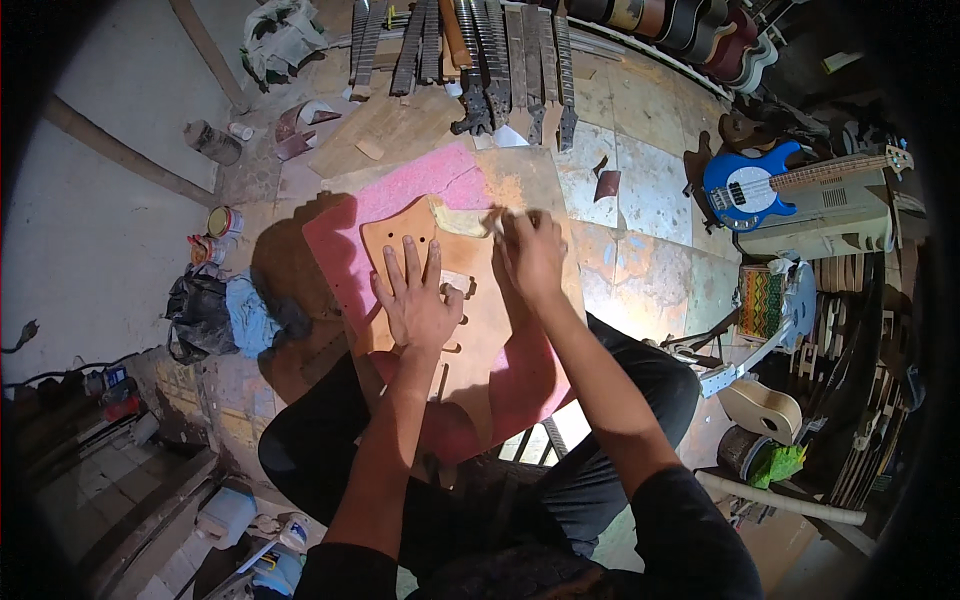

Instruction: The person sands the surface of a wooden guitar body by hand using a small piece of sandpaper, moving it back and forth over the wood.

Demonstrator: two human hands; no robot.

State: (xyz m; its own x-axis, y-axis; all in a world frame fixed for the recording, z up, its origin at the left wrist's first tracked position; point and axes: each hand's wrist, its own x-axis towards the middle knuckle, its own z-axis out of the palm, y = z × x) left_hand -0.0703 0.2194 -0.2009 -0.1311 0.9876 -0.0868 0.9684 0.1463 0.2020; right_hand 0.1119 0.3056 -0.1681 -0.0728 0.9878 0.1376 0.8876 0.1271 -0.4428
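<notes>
A tan wooden electric guitar body point(400, 222), with drilled holes and routed slots, lies over my lap on a pink foam sheet point(345, 240). My left hand point(418, 298) rests flat on its face, fingers spread, beside the routed openings. At the far right edge of the body, my right hand point(530, 252) is closed, its fingertips pinched at the pale curved cutaway point(462, 222). A small brownish bit shows at those fingertips, too little of it to name. The lower part of the body is partly covered by my forearms and their shadow.
Several guitar necks point(490, 60) lie in a row at the far side. A blue bass guitar point(752, 188) leans at the right, above an acoustic guitar body point(762, 408). Curled brown sandpaper point(298, 130), a loose brown piece point(607, 185), cans point(224, 221) and a black bag point(197, 310) lie around.
</notes>
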